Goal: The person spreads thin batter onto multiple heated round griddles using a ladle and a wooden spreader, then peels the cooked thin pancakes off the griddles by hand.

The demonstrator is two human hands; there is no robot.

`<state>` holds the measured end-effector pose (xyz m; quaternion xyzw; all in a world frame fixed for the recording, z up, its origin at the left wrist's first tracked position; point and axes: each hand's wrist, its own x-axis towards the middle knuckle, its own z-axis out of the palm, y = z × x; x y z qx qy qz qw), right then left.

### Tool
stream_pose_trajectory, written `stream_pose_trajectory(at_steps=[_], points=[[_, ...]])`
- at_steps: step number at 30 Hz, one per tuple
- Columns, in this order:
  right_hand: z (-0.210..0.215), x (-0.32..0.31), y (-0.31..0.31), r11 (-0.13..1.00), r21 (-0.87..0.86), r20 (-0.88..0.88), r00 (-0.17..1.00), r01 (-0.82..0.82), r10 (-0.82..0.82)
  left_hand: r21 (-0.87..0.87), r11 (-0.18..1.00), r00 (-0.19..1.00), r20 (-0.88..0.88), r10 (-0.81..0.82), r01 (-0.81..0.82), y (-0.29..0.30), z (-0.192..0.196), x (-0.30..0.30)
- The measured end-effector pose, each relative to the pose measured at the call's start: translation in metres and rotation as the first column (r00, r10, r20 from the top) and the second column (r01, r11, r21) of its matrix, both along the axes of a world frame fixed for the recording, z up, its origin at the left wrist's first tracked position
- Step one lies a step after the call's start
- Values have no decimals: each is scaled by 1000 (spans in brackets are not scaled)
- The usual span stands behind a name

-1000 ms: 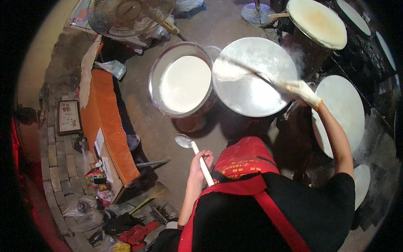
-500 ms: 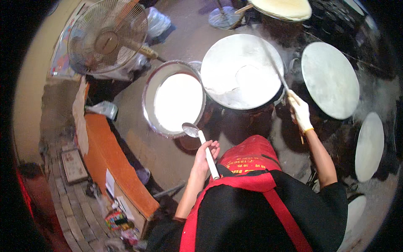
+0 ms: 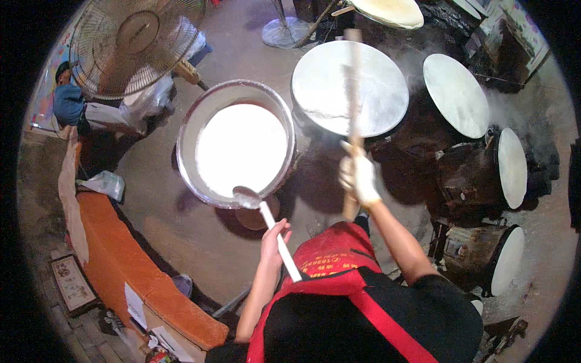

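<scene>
My left hand (image 3: 273,245) is closed around the white handle of a ladle (image 3: 282,247), whose metal bowl rests at the near rim of a large metal pot (image 3: 186,158). White batter (image 3: 242,148) fills much of that pot. In my right hand (image 3: 365,179), which wears a white glove, is a long flat wooden spreader (image 3: 355,97), smeared by motion. Its blade reaches out over the round griddle (image 3: 311,75), which looks coated in white. Whether the blade touches the surface, I cannot tell.
More round white-topped griddles (image 3: 455,94) curve down my right side, with steam near them. At the top stands another griddle with a pale flatbread (image 3: 392,12). A standing fan (image 3: 138,33) is at the upper left, above an orange-topped counter (image 3: 124,260). A person (image 3: 68,103) is beside the fan.
My right hand has swung left with the spreader, from the griddle's right side to its near edge, and the spreader's flat face now shows. The view has shifted; the ladle remains at the pot rim.
</scene>
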<state>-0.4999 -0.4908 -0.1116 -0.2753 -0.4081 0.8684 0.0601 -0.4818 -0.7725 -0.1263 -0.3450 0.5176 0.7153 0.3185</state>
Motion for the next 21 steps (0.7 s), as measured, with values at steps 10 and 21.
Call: stream_pose_trajectory(at_steps=[10,21], points=[[-81,-175,-107,880,234,96,891,414,-445,-187,979,974,-197,-111,74,-87,42,3],[-37,-4,-33,958,43,191,939,283,-286,10,992,930,-349,-117,128,-39,62,-8]])
